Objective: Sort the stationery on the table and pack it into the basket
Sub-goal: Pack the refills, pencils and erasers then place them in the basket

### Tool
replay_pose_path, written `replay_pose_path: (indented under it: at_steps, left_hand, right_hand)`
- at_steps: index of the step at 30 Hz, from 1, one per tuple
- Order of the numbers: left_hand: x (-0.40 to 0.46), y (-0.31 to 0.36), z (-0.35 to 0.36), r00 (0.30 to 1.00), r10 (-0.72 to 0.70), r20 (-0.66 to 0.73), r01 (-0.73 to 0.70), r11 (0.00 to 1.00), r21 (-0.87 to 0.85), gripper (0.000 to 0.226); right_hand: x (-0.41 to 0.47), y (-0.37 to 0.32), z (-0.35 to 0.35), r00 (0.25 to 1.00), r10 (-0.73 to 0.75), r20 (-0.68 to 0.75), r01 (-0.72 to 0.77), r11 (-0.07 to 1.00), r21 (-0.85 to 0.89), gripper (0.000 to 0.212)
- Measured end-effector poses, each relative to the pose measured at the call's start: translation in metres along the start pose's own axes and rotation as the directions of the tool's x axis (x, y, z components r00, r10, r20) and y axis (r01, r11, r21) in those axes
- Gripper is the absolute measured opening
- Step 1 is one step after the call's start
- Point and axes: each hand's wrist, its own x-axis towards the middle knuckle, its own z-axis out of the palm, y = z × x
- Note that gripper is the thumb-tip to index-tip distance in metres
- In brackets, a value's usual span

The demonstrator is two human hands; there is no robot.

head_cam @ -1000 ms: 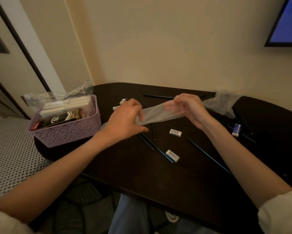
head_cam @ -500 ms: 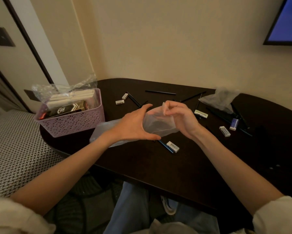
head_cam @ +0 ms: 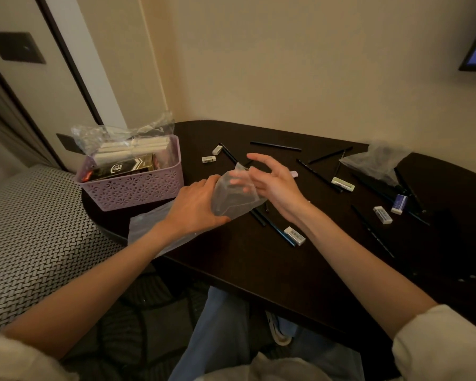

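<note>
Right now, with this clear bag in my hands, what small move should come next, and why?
Probably reach the right hand, its fingers spread at the clear plastic bag, for the nearest eraser. The left hand grips the bag, and erasers and pencils lie loose on the table.

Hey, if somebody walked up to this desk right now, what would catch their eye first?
Probably the clear plastic bag held up over the middle of the dark table, gripped by the left hand while the right hand spreads its fingers at the bag's mouth. Next, the lilac basket at the table's left end, already holding boxes. Dark pencils and white erasers lie scattered to the right.
</note>
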Motion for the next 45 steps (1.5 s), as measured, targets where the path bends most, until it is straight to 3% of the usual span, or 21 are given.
replay_pose_path:
  at_steps: [2,4,5,8,11,15,19,24,29,33,38,41,45]
  left_hand:
    - [-0.004,-0.010,-0.001,0.999,-0.033,-0.026,0.033,0.999,-0.020,0.087]
    - [-0.009,-0.021,-0.003,0.996,-0.083,-0.035,0.081,0.995,-0.055,0.087]
    - [-0.011,-0.025,-0.005,0.994,-0.103,-0.036,0.100,0.992,-0.076,0.087]
    - [-0.014,-0.034,-0.009,0.991,-0.129,-0.030,0.125,0.986,-0.110,0.089]
    - [-0.015,-0.040,-0.010,0.992,-0.120,-0.027,0.116,0.986,-0.116,0.093]
    - [-0.017,-0.043,-0.010,0.994,-0.109,0.007,0.110,0.988,-0.106,0.098]
    - [-0.023,-0.044,-0.010,0.997,-0.050,0.055,0.054,0.996,-0.069,0.098]
    - [-0.027,-0.049,-0.011,0.995,-0.034,0.090,0.042,0.995,-0.087,0.097]
    - [-0.033,-0.051,-0.014,0.997,-0.030,0.068,0.036,0.994,-0.103,0.096]
    - [-0.033,-0.053,-0.013,0.997,-0.035,0.065,0.042,0.992,-0.116,0.096]
    - [-0.031,-0.054,-0.014,0.999,-0.034,0.032,0.038,0.990,-0.137,0.096]
    - [-0.031,-0.056,-0.016,0.999,-0.031,0.021,0.034,0.989,-0.147,0.095]
    - [-0.030,-0.058,-0.018,0.998,-0.051,0.021,0.054,0.986,-0.158,0.096]
  right_hand:
    - [0.007,0.006,-0.002,0.998,0.016,-0.064,-0.011,0.997,0.071,0.031]
    - [0.015,0.015,-0.007,0.982,0.005,-0.190,-0.040,0.983,-0.180,0.027]
    - [0.018,0.021,-0.011,0.974,0.000,-0.228,-0.090,0.920,-0.382,0.024]
    - [0.027,0.039,-0.021,0.977,0.119,-0.177,-0.213,0.535,-0.818,0.011]
    - [0.027,0.046,-0.015,0.973,0.172,-0.156,-0.204,0.310,-0.929,0.009]
    - [0.031,0.048,-0.004,0.973,0.171,-0.155,-0.186,0.180,-0.966,0.012]
    - [0.045,0.044,-0.002,0.964,0.195,-0.182,-0.216,0.173,-0.961,0.020]
    - [0.068,0.046,0.006,0.971,0.150,-0.187,-0.227,0.331,-0.916,0.011]
    - [0.078,0.050,0.012,0.971,0.166,-0.173,-0.225,0.383,-0.896,0.015]
    - [0.069,0.053,0.016,0.970,0.193,-0.151,-0.206,0.313,-0.927,0.035]
    - [0.055,0.054,0.015,0.959,0.245,-0.143,-0.206,0.253,-0.945,0.030]
    - [0.053,0.052,0.018,0.955,0.270,-0.122,-0.163,0.135,-0.977,0.026]
    - [0.055,0.054,0.024,0.944,0.306,-0.126,-0.138,0.020,-0.990,0.039]
